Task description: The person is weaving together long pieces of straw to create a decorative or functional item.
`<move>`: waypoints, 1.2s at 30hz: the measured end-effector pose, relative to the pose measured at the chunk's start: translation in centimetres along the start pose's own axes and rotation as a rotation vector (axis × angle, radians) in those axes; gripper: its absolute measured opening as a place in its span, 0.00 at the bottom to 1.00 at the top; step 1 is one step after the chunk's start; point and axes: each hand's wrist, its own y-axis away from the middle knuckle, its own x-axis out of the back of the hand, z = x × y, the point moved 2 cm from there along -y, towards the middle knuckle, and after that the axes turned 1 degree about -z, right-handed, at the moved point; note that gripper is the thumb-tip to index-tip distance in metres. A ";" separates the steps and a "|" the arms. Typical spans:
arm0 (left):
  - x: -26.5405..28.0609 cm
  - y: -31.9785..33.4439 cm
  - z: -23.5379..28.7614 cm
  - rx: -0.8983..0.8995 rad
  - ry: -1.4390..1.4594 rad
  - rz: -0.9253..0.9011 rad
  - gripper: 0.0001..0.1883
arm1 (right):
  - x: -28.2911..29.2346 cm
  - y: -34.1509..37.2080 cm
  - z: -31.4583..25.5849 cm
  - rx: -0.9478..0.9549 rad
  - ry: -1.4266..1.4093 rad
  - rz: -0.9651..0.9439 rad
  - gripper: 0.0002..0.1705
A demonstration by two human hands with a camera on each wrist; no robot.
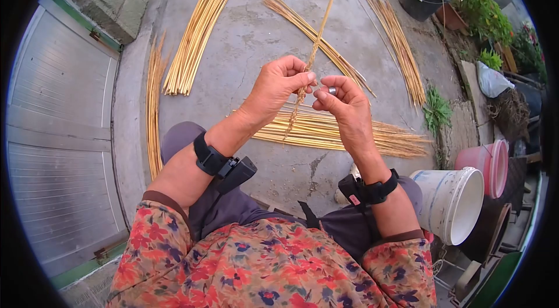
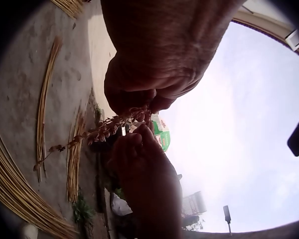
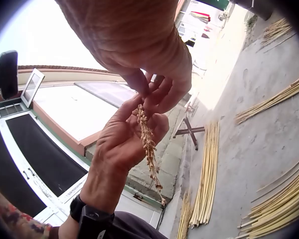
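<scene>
The left hand (image 2: 152, 74), dark against the bright sky (image 2: 249, 119), reaches down from the top and pinches the near end of a dried seed head (image 2: 102, 132), which slants away toward the lower left. Just below, the right hand (image 2: 144, 167) rises with bent fingers close to it, a bright ring (image 2: 123, 131) on one; whether they touch it is unclear. On the concrete ground (image 2: 20, 74) lie a broad straw bundle (image 2: 20, 186) at lower left and narrower bundles (image 2: 44, 107) beyond. A green plant (image 2: 82, 211) grows near a white bag (image 2: 120, 205). A lamp post (image 2: 227, 214) stands at lower right.
</scene>
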 end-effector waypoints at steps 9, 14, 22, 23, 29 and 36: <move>0.9 0.7 0.2 0.003 0.014 0.052 0.05 | 0.0 0.1 0.1 -0.029 0.106 -0.056 0.10; 1.0 0.8 0.1 -0.027 -0.010 0.056 0.05 | 0.3 0.1 0.3 -0.043 0.050 -0.065 0.10; 1.4 0.5 0.4 0.011 0.003 0.101 0.05 | 0.6 0.3 0.3 -0.063 -0.030 -0.080 0.12; 1.4 0.5 0.4 0.013 -0.005 0.099 0.06 | 0.6 0.3 0.2 -0.056 -0.028 -0.078 0.13; 1.1 0.3 0.1 0.008 -0.026 0.087 0.06 | 0.3 0.3 0.4 -0.061 0.012 -0.063 0.14; 0.9 0.3 0.2 -0.003 -0.058 0.067 0.05 | 0.3 0.1 0.5 -0.057 0.014 -0.044 0.13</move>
